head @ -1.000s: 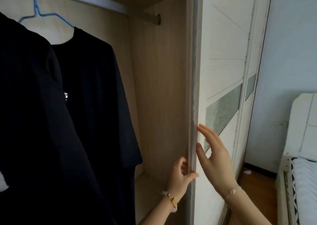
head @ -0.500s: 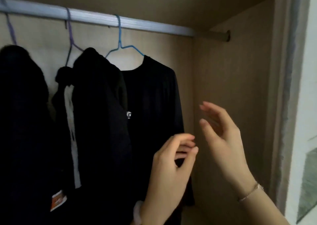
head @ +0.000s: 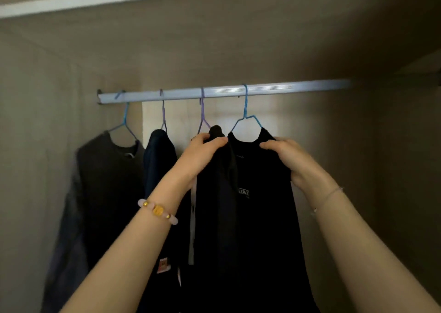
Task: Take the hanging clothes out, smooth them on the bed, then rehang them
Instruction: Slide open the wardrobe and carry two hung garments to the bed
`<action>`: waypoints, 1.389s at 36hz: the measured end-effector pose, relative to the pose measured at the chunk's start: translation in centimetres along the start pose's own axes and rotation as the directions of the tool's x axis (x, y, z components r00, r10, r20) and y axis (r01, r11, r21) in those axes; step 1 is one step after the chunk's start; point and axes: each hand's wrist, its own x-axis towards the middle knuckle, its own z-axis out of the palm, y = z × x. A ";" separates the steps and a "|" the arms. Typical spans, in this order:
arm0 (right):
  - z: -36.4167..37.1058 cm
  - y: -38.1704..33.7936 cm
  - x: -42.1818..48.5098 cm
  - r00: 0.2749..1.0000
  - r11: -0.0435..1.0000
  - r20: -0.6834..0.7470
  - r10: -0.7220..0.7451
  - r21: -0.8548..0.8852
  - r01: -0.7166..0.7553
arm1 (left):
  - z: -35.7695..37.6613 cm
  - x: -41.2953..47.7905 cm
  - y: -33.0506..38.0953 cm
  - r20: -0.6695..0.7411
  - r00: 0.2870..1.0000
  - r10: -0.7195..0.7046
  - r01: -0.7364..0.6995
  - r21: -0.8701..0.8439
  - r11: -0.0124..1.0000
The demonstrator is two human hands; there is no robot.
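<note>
Both hands were on the wardrobe door edge a second ago and loose in mid-air half a second ago; now they are up on the clothes. So the door is open and the first take-out is starting, though nothing is off the rail yet.

Right hand (head: 285,156): fingers curled over the right shoulder of the black T-shirt (head: 260,217), pinching cloth, thumb side toward the collar. The forearm rises from the lower right with a thin chain bracelet (head: 331,192) at the wrist.

Left hand (head: 205,150): fingers curled over the top and thumb pressed in front, gripping cloth at the T-shirt's left shoulder. A dark jacket (head: 214,193) overlaps there, so I can't tell whether it holds one layer or both. The forearm rises from the lower left with a beaded bracelet (head: 158,211) on the wrist.

The T-shirt hangs on a blue hanger (head: 245,119), the hook over the rail (head: 286,87) near mid-rail, last in the row on the right. The jacket is just left of it on a purple hanger (head: 202,119).

Further left hang a navy garment (head: 160,164) and a grey sweatshirt (head: 107,181), the latter near the rail's left end. Neither is touched.

Likely next: lift the hanger's hook clear of the rail. The overlapping jacket could drag along. The bed is not in view.
</note>
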 end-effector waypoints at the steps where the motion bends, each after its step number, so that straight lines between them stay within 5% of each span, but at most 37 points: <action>1: 0.1 -0.2 0.4 1.000 1.000 0.019 0.019 -0.005 -0.019 | 0.1 0.4 0.1 0.002 1.000 -0.028 0.028 0.006 1.000; 13: 2.7 -1.5 4.7 0.998 0.999 0.041 0.042 -0.009 -0.042 | 0.9 3.7 2.7 0.038 0.969 -0.243 0.240 0.072 0.968; 20: 3.1 -1.0 5.2 0.998 0.996 -0.025 -0.064 0.060 0.065 | -0.9 5.4 1.2 0.101 0.948 -0.301 0.314 -0.162 0.935; 34: 2.7 -4.2 2.5 0.963 0.963 0.043 -0.266 0.066 0.263 | -5.2 3.7 3.1 0.246 0.961 -0.124 0.217 -0.399 0.891; 42: 1.7 2.0 -3.0 0.996 0.975 0.032 -0.085 0.208 0.076 | -4.7 -3.3 -0.9 0.233 0.972 -0.026 0.099 -0.304 0.947; 50: 1.0 12.0 -13.3 0.965 0.941 0.180 0.190 0.249 -0.231 | -2.8 -15.1 -12.4 0.257 0.952 -0.164 0.252 -0.364 0.896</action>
